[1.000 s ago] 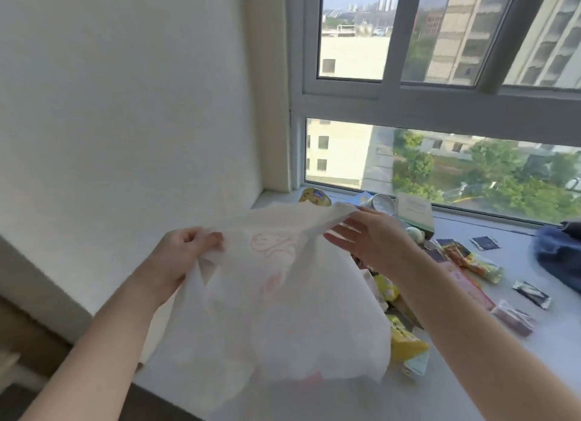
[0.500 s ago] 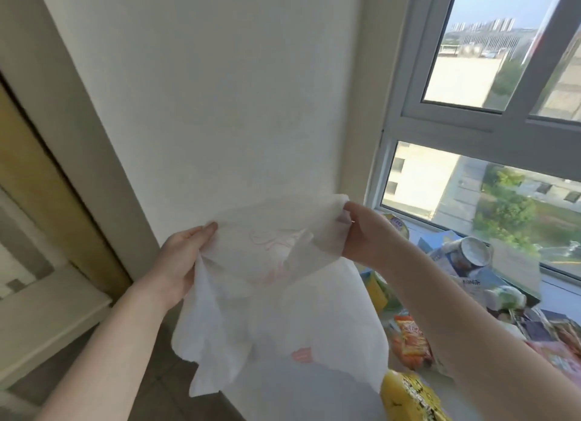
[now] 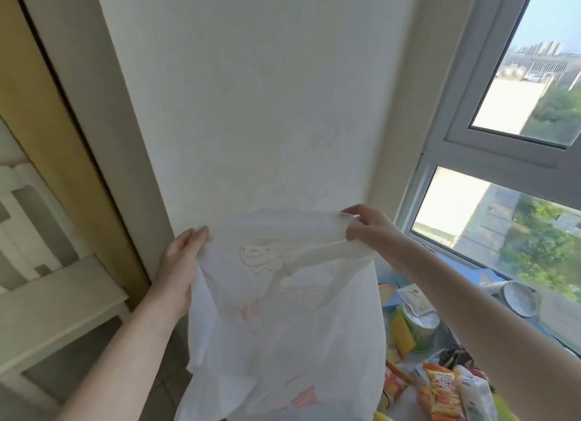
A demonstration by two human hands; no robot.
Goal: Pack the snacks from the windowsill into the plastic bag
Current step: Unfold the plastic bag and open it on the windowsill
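Note:
A thin white plastic bag (image 3: 283, 320) with faint red print hangs in front of me, stretched between both hands. My left hand (image 3: 179, 263) grips its left top edge. My right hand (image 3: 364, 225) pinches the right top edge, with the bag's handles drooping below it. Snacks lie on the windowsill (image 3: 556, 320) at the lower right: a green and yellow cup (image 3: 412, 326), an orange and yellow packet (image 3: 443, 392), a white and green pack (image 3: 474, 395) and a silver-lidded container (image 3: 518, 298). The bag hides the sill's near left part.
A plain white wall (image 3: 267, 106) stands straight ahead, close behind the bag. The window frame (image 3: 452, 144) runs along the right. A wooden door frame (image 3: 41, 112) and a pale shelf (image 3: 63, 313) are on the left, with tiled floor below.
My view has swung left toward the wall, so the snacks now sit at the far right. Both hands have lifted and spread the bag wider, pulling its top edge taut.

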